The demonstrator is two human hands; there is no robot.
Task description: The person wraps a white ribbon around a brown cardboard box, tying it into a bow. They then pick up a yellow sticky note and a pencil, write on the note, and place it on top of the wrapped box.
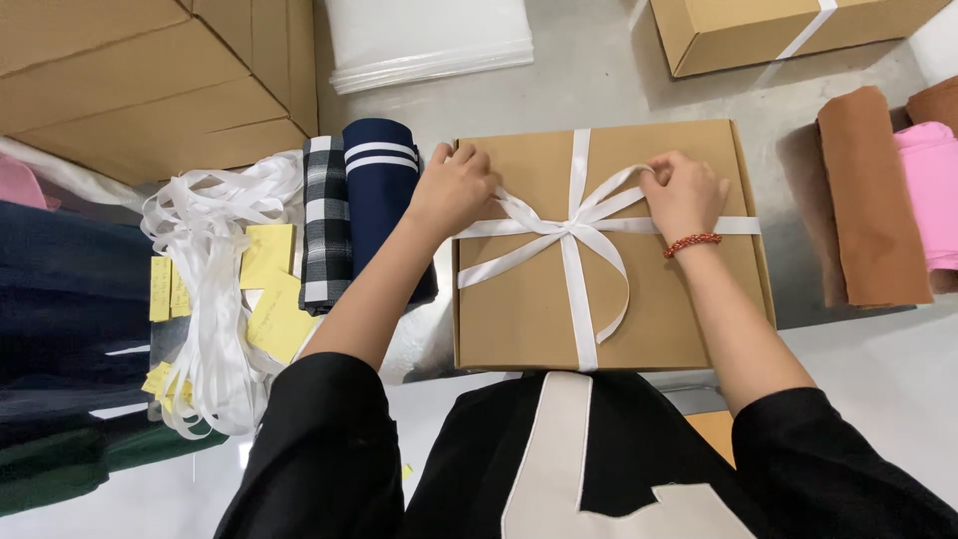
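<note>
- showing a flat kraft cardboard box (519, 319) lying on the grey surface (599, 70) directly in front of the person, with a white satin ribbon (571, 289) already wrapped crosswise over its lid
- the crossing at the lid's centre is knotted and a bow (574, 222) is formed; two loops fan out to either side and two tails hang toward the near edge; judged from this, the wrapping and tying are largely done and only the shaping or tightening of the loops appears left
- left hand (454, 190) is clenched on the left bow loop near the box's left edge; right hand (684, 195) pinches the top of the right loop between fingertips; a red beaded bracelet (692, 242) circles the right wrist
- box: matte, stiff, rectangular, with sharp folded edges; ribbon: smooth, glossy, flat and narrow, holding soft curves
- just left of the box, touching the left forearm, lie rolled fabrics, one black-and-white plaid (325, 220), one navy with white stripes (384, 190); further left a loose tangle of cut white ribbons (205, 299) over yellow paper notes (269, 289)
- to the right, well apart from the box, brown (868, 200) and pink (933, 190) fabric rolls; larger cartons (150, 80) and a second ribboned box (778, 30) at the far side; a stack of clear plastic bags (429, 40) between them
</note>
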